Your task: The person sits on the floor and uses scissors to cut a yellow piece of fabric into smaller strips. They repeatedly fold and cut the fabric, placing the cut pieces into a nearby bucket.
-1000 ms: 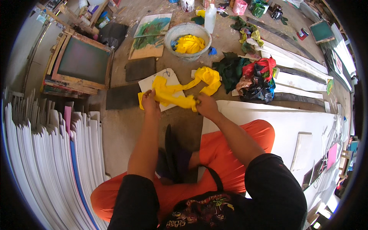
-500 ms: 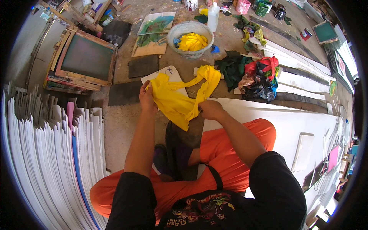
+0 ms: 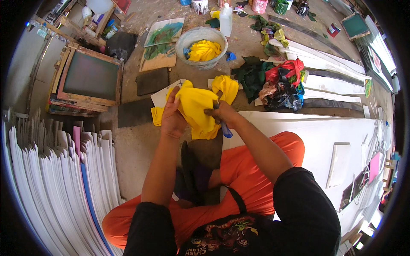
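Note:
A piece of yellow cloth point(image 3: 197, 112) hangs between my hands, above the floor in front of my crossed legs. My left hand point(image 3: 173, 114) grips its left side, and a small flap of yellow dangles past that wrist. At the cloth's right edge, my right hand point(image 3: 223, 114) is closed round a blue-handled tool point(image 3: 226, 129). The handle sticks out below my fist and a short dark end shows above it; the fingers hide what kind it is. More yellow cloth point(image 3: 226, 88) lies bunched just beyond; I cannot tell whether it joins the held piece.
A grey basin point(image 3: 200, 65) of yellow cloth stands ahead, beside a translucent bottle point(image 3: 226, 21). Dark and red rags point(image 3: 284, 85) lie to the right, near a white sheet point(image 3: 324, 128). At left are framed screens point(image 3: 89, 74) and a stack of white boards point(image 3: 47, 179).
The cloth, earlier spread out in a loop, is now gathered up between my hands. My right hand has shifted up and left, and the blue handle has come into sight.

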Available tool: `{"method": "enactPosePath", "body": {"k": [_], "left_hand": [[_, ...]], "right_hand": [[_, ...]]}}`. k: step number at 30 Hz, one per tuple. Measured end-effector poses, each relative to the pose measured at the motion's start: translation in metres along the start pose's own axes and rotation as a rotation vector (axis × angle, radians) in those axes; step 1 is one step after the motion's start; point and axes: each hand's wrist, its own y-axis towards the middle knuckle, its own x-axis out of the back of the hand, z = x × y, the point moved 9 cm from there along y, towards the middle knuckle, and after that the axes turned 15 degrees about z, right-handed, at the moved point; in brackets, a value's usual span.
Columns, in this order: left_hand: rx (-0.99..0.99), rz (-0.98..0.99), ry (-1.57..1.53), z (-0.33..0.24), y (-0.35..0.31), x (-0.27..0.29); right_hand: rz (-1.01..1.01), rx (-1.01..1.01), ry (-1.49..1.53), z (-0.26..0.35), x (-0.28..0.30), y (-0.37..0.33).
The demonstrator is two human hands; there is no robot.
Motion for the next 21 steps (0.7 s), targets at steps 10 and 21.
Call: {"method": "enactPosePath", "body": {"k": [10, 21], "left_hand": [[0.228, -0.069, 0.213, -0.005, -0.019, 0.070], [0.326, 0.381, 1.085, 0.043, 0.027, -0.034]], "right_hand": [[-0.146, 0.142, 0.134, 0.055, 0.050, -0.022], [0.043, -0.023, -0.307, 0.059, 0.029, -0.026]]}}
